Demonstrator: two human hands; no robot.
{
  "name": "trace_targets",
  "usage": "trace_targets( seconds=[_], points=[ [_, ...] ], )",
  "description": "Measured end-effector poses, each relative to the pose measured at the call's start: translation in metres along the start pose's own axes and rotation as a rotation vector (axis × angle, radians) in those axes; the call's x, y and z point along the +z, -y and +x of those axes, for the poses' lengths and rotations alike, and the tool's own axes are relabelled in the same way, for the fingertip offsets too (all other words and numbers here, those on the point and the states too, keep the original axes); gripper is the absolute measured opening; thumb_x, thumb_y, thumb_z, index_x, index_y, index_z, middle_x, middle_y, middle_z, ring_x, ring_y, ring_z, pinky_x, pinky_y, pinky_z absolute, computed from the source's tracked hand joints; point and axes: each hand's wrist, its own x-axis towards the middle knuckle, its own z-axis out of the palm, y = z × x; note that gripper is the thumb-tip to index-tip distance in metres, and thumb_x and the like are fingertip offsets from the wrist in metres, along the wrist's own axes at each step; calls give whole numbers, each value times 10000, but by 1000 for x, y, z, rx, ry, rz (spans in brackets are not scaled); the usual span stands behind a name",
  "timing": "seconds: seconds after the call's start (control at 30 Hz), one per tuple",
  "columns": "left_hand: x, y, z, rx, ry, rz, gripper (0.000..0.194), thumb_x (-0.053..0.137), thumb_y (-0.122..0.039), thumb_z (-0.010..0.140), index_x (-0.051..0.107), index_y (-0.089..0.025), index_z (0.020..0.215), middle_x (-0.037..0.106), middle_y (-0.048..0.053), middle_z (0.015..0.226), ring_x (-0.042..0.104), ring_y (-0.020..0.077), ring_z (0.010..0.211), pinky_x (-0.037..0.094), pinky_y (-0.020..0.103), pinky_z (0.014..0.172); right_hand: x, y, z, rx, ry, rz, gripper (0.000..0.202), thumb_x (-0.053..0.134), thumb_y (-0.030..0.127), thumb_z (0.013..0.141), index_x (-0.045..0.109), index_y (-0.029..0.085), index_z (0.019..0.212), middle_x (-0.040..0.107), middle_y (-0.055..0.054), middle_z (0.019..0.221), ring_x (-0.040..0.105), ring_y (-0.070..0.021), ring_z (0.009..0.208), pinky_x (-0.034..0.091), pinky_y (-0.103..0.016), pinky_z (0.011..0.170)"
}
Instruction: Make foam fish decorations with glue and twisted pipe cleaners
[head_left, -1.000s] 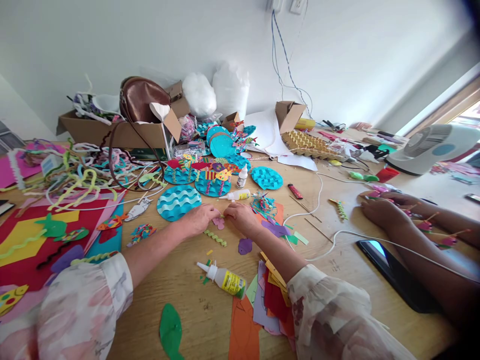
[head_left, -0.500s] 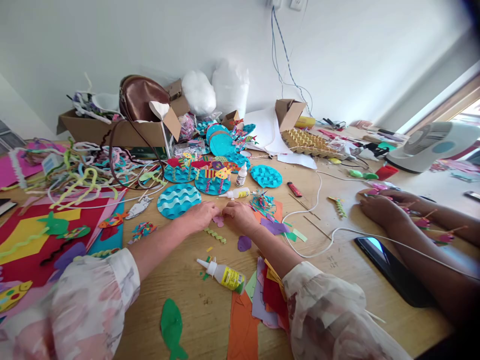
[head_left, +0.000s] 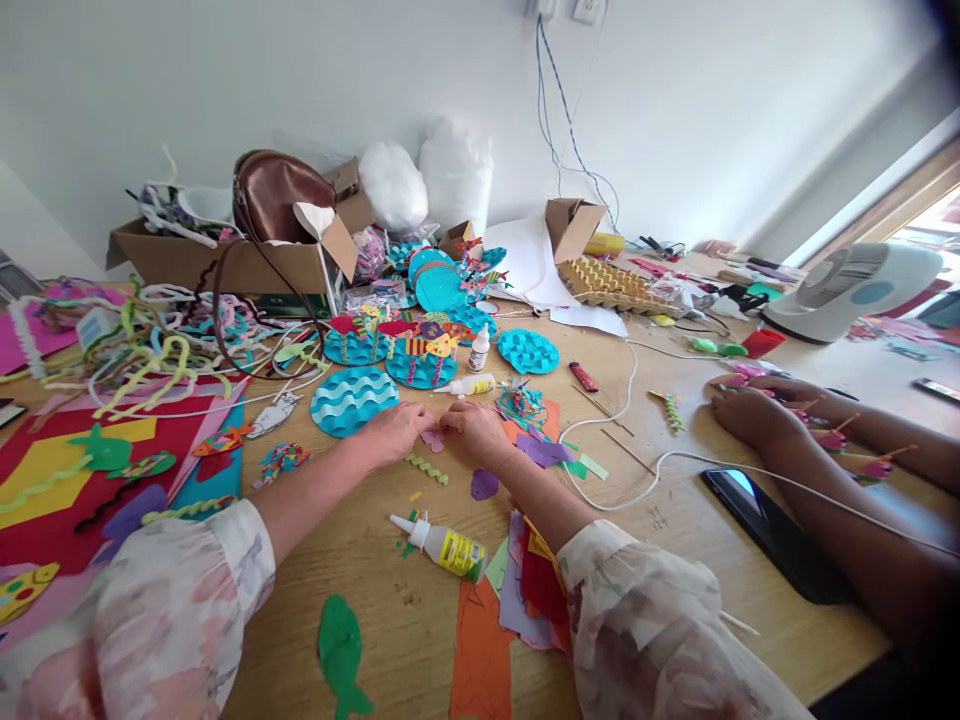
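My left hand [head_left: 399,430] and my right hand [head_left: 474,430] meet over the table with fingers pinched together. Between their fingertips is a small pink paper cutout [head_left: 432,440], partly covered. Just below it lies a wavy light-green strip [head_left: 427,468]. A purple paper fish [head_left: 484,485] rests under my right wrist. Beyond my left hand is a blue disc with pale wavy stripes [head_left: 355,402]. A white-capped glue bottle [head_left: 472,384] lies behind my hands, and a larger glue bottle [head_left: 442,548] lies on its side nearer me.
A co-worker's hands [head_left: 757,410] are at the right, above a phone [head_left: 765,535]. A white cable [head_left: 637,480] loops across the table. Colored paper [head_left: 480,650], a green fish [head_left: 341,650], decorated blue discs [head_left: 420,370], a box [head_left: 217,270] and a fan [head_left: 847,295] stand around.
The whole view has shifted slightly. My hands stay together at the pink cutout with little visible movement.
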Motion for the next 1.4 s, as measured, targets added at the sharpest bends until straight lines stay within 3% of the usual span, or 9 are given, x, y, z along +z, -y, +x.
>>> trace_targets(
  seconds=[0.1, 0.27, 0.37, 0.6, 0.77, 0.9, 1.07, 1.23, 1.4],
  points=[
    [0, 5, 1, -25, -26, 38, 393, 402, -27, 776, 662, -201, 1014, 668, 49, 1027, 594, 184, 954, 443, 264, 847, -1, 0, 1, 2, 5, -6, 199, 499, 232, 860, 691, 216, 908, 663, -60, 913, 594, -174, 860, 375, -255, 734],
    [-6, 15, -3, -71, -107, 93, 562, 333, -6, 773, 458, -180, 1292, 571, 74, 1258, 528, 179, 1128, 406, 303, 947, -5, 0, 2, 33, -10, -22, 200, 483, 193, 862, 652, 200, 969, 671, -67, 944, 597, -184, 879, 378, -257, 727],
    [-9, 17, -13, -67, -93, 126, 570, 337, 24, 741, 507, -179, 1246, 585, 85, 1229, 528, 185, 1125, 389, 316, 968, -7, 1, 4, 52, -16, -25, 206, 478, 173, 862, 634, 184, 995, 672, -80, 967, 593, -195, 912, 376, -268, 755],
    [-9, 15, -37, -90, 0, 182, 459, 376, 3, 745, 621, -201, 1075, 643, 91, 1025, 590, 215, 967, 448, 318, 845, -24, 9, -5, 45, 19, 24, 188, 511, 169, 844, 667, 202, 943, 658, -67, 1032, 572, -186, 980, 370, -250, 785],
    [-8, 10, -44, -130, 45, 193, 362, 384, -55, 783, 624, -168, 1030, 632, 116, 985, 593, 248, 922, 457, 339, 772, -35, 29, -22, 124, 37, 75, 197, 483, 195, 852, 669, 190, 917, 670, -65, 962, 601, -164, 847, 366, -232, 655],
    [-1, 3, -37, -112, 46, 162, 311, 468, -84, 760, 606, -168, 1026, 611, 99, 993, 568, 230, 947, 436, 312, 796, -25, 43, -33, 159, 107, 120, 127, 582, 248, 775, 669, 182, 842, 684, -43, 835, 603, -157, 754, 322, -225, 561],
    [4, -5, -27, -124, 32, 101, 214, 460, -23, 713, 615, -166, 753, 604, 58, 849, 561, 197, 848, 423, 274, 728, -16, 51, -40, 159, 100, 176, 84, 588, 189, 758, 645, 171, 816, 670, -35, 856, 579, -135, 755, 305, -216, 575],
    [-15, -19, -37, -163, 8, -30, 151, 489, -45, 685, 590, -155, 710, 581, 3, 672, 550, 157, 660, 386, 232, 573, -39, 58, -48, 148, 12, 239, 103, 582, 133, 757, 631, 161, 844, 669, -46, 843, 579, -147, 756, 318, -221, 593],
    [-39, -61, -76, -124, -76, -173, 94, 496, -191, 765, 585, -171, 781, 598, -20, 730, 561, 130, 698, 401, 209, 602, -68, 84, -75, 38, -157, 418, 98, 562, 114, 792, 623, 190, 800, 658, -6, 803, 579, -119, 729, 360, -201, 617]
  ],
)
